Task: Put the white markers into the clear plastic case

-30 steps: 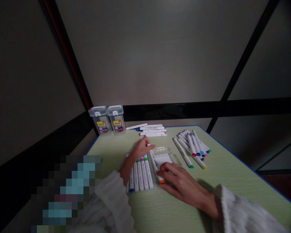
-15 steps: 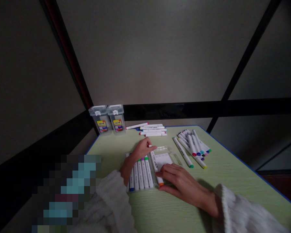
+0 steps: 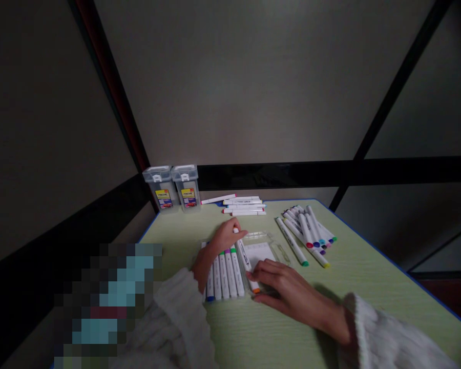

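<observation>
A white marker (image 3: 243, 254) with an orange end lies slanted over a clear plastic case (image 3: 278, 251). Its far end is pinched by my left hand (image 3: 226, 237), between thumb and curled fingers. My right hand (image 3: 286, 287) holds the near end, fingers on top and thumb beside the orange cap. Under my left wrist, a row of white markers (image 3: 226, 277) lies side by side, with blue, green and purple ends showing; my left hand and sleeve cover part of this row. A white sheet (image 3: 260, 252) shows inside the case beside the held marker.
To the right lies a pile of markers (image 3: 311, 230), with a green-ended marker (image 3: 292, 241) beside it. More markers (image 3: 244, 206) lie along the table's back edge. Two lidded clear boxes (image 3: 188, 192) stand at the back left, before the wall.
The view has shifted slightly, so things sit a little further right. Both hands keep their hold on the orange-ended marker, with hardly any movement.
</observation>
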### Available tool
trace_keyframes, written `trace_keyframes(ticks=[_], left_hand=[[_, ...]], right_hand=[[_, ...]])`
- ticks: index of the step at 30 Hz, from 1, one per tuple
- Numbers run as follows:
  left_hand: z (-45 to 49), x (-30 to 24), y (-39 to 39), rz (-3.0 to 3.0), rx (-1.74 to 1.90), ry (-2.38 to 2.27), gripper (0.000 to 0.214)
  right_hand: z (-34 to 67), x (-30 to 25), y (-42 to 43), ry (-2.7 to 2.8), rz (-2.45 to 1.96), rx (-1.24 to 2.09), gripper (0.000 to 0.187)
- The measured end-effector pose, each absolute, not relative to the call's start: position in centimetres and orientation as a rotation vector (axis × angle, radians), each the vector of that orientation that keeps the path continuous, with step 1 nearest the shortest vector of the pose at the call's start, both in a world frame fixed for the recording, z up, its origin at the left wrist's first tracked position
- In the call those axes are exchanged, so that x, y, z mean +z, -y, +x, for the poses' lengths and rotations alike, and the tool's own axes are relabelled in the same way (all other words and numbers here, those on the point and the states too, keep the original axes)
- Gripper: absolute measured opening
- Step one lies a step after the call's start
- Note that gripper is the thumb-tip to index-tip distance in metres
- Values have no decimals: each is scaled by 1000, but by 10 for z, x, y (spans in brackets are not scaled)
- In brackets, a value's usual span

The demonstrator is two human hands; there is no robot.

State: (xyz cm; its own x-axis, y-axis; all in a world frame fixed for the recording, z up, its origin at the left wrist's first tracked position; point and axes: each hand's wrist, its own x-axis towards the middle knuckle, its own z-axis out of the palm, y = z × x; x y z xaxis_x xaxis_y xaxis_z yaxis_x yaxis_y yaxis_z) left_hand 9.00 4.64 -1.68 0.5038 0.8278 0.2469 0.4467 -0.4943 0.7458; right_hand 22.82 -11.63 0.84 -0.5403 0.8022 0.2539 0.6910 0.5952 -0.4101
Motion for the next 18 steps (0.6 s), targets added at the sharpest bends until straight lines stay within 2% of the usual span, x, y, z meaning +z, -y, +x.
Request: trace_keyframes(ticks=[18], left_hand=[[91,-18,-48,2058,872,-1005,18]], right_hand=[[227,7,118,2421,-1223,346,24]])
